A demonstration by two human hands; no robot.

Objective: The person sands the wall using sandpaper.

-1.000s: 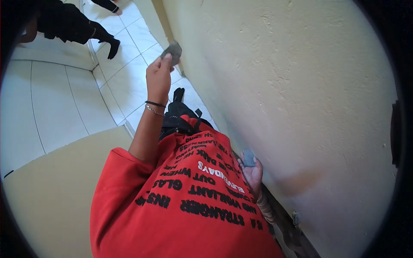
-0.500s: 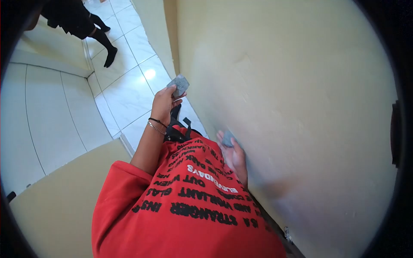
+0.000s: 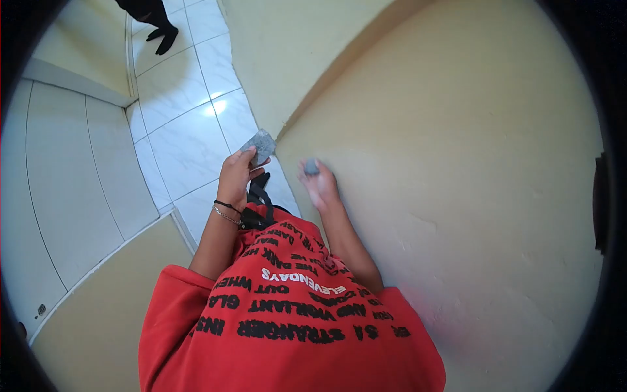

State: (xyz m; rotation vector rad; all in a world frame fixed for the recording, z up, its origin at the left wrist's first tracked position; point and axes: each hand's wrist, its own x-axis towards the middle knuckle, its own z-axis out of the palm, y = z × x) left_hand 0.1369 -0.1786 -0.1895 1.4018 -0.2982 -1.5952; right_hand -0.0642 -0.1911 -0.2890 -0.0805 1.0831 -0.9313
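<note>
My left hand (image 3: 234,173) is closed on a palm-sized, flat grey piece (image 3: 263,147) that looks like sandpaper, with the thumb across its face. Bracelets circle that wrist. A smaller bit of similar grey material (image 3: 311,168) sits in my right hand (image 3: 322,188), pinched by the thumb, with the fingers partly blurred. The right hand is close to the cream wall (image 3: 444,183); I cannot tell whether it touches it. Both hands are in front of my red printed shirt (image 3: 287,326), the left one farther from the wall.
White tiled floor (image 3: 186,140) runs ahead on the left. Another person's legs in black (image 3: 163,29) stand at the far upper left. White panelling (image 3: 62,176) borders the left side. A wall corner (image 3: 287,124) lies just beyond my hands.
My right hand has moved forward and left along the wall, toward the left hand. The view has shifted, and the other person appears farther up the frame. Both grey pieces remain held.
</note>
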